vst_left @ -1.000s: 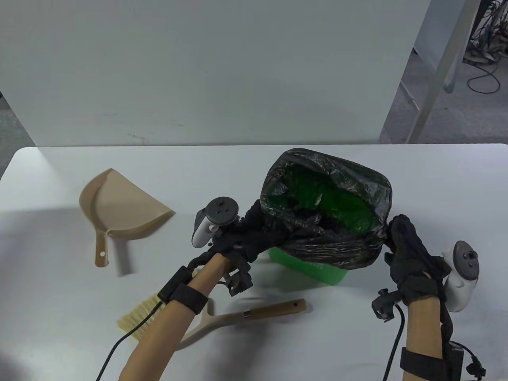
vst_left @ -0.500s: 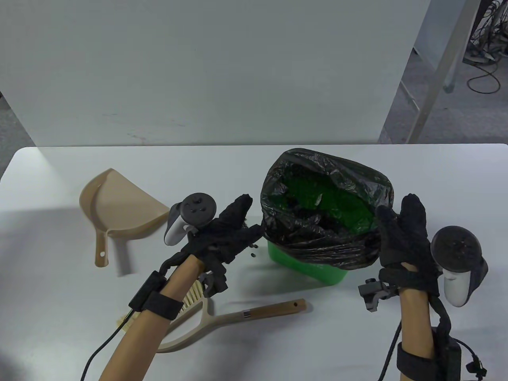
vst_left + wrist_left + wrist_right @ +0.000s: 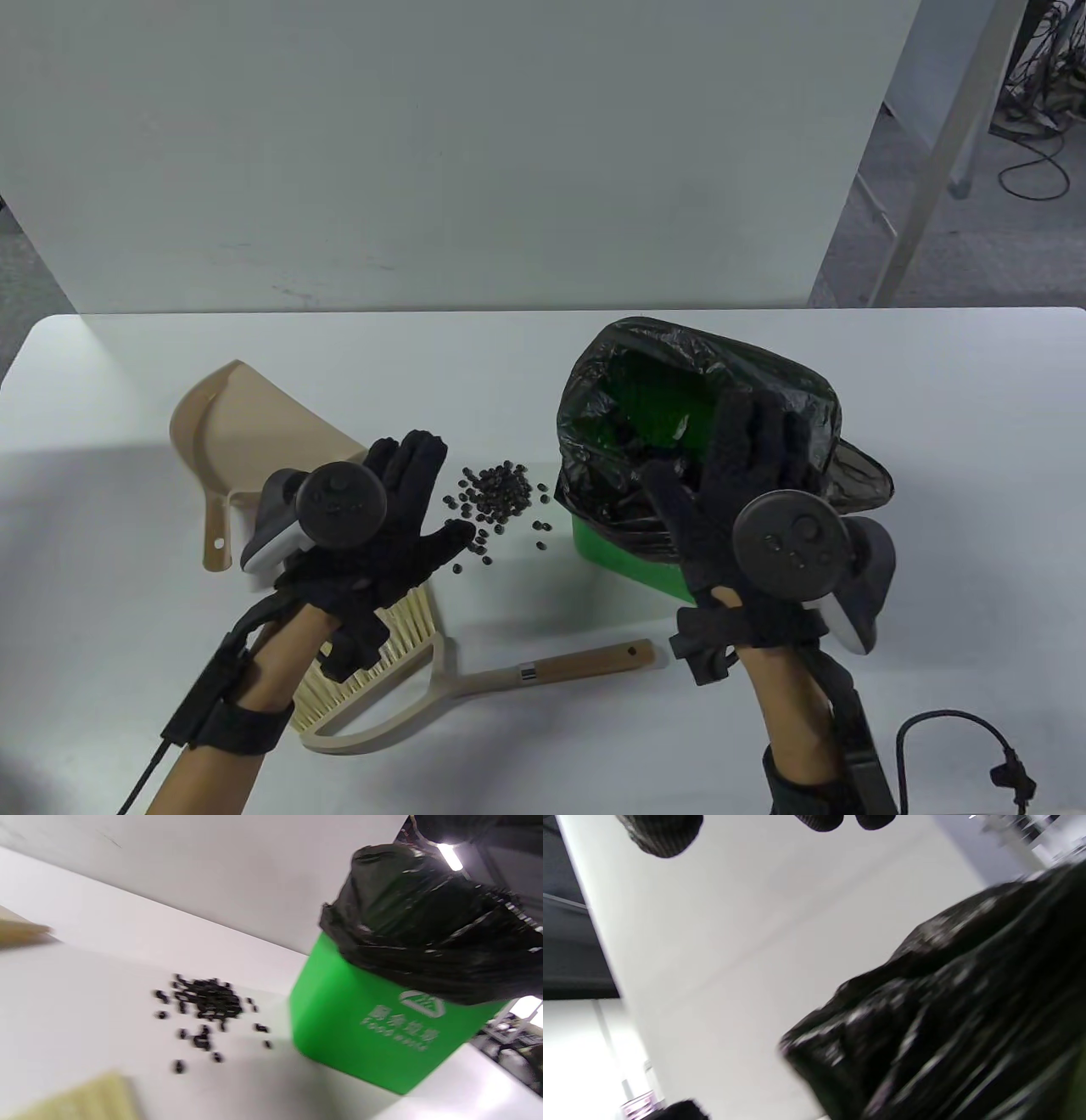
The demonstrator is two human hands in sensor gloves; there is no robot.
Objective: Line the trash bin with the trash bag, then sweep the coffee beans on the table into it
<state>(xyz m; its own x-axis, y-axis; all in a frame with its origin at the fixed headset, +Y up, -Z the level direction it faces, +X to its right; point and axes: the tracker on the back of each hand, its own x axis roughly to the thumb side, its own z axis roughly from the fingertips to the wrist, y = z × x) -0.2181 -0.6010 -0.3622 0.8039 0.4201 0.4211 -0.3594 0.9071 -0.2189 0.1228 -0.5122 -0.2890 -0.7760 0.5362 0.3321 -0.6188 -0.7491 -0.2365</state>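
A green trash bin point(image 3: 632, 570) point(image 3: 373, 1027) stands right of centre, lined with a black trash bag point(image 3: 628, 348) point(image 3: 428, 925) point(image 3: 946, 1018) folded over its rim. A small heap of coffee beans point(image 3: 496, 501) point(image 3: 203, 1001) lies on the table just left of the bin. My left hand point(image 3: 399, 509) hovers flat with straight fingers beside the beans, holding nothing. My right hand point(image 3: 738, 458) is spread open above the bin's near rim, empty. A tan dustpan point(image 3: 246, 433) lies to the left. The brush point(image 3: 407, 645) lies at the front, partly under my left hand.
The white table point(image 3: 933, 407) ends at a grey partition wall point(image 3: 441, 153) behind. A black cable point(image 3: 959, 739) loops at the front right. Floor and a table leg show at the far right.
Both hands let go of the bag's rim and opened. The left hand drew back left, uncovering the beans. The right hand moved left over the bin's near edge.
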